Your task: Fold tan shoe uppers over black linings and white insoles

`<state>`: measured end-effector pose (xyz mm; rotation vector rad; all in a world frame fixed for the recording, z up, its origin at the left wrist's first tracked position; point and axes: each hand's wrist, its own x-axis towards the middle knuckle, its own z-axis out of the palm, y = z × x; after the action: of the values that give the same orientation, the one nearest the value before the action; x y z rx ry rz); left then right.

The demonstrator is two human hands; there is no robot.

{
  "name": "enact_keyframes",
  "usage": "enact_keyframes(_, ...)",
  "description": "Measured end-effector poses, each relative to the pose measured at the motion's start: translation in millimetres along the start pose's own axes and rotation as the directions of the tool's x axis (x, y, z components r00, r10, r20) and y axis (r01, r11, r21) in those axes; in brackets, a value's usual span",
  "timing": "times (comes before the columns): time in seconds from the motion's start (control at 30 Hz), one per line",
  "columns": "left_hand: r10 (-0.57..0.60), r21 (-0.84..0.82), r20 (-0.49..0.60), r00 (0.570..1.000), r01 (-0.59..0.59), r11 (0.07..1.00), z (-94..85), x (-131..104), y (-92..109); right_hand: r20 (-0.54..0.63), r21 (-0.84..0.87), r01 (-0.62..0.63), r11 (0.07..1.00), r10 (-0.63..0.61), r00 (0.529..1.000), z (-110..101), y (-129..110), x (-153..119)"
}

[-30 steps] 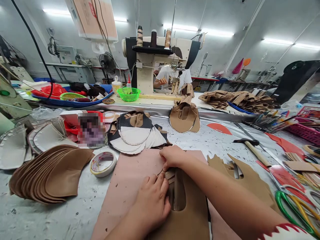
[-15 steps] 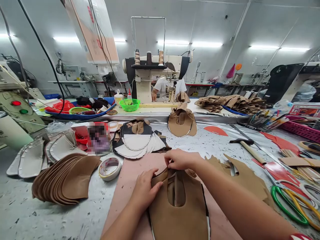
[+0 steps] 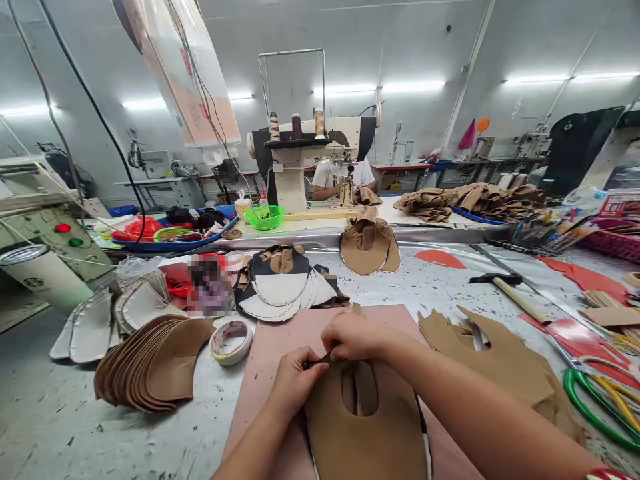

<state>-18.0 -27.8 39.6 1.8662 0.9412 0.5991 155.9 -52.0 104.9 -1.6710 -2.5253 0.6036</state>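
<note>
Between both hands, head view: edge of the brown shoe upper (image 3: 370, 430), lying on the pink board (image 3: 265, 340). Change vs half a second ago: left hand (image 3: 295, 380) lay loosely along the upper's side; now thumb and index pinch the edge, right beside the right hand (image 3: 347, 339). Right stayed at the edge, fingers curled, looks to be pinching too; tips partly hidden. My read: both hands now work the same bit of edge, rather than left just steadying.

Containers. Ahead and left of the hands: blue tray (image 3: 150, 247) with red plastic bag (image 3: 135, 229), lime basket (image 3: 173, 235) and dark cloth (image 3: 193, 217). Nearer straight ahead: green basket (image 3: 265, 219), small contents, can't make out; can't tell if the red-tipped bottle (image 3: 263, 195) stands in it or behind. Ahead-right: second blue tray (image 3: 475, 215) under piled brown pieces (image 3: 495, 199). Far right of right hand: magenta basket (image 3: 610, 247), contents unclear.
</note>
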Motion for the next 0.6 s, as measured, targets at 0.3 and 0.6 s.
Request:
enact_keyframes(0.3,0.021,-0.003,0.011,1.000,-0.021,1.000,-2.9,1,1,-0.007,-0.124,0.036,0.992,-0.037,0.999,6,-6,7)
enact_keyframes(0.6,0.070,0.153,-0.022,0.997,-0.066,0.986,1.0,-4,4,-0.472,-0.020,-0.176,0.984,0.146,0.870,28,-5,-37)
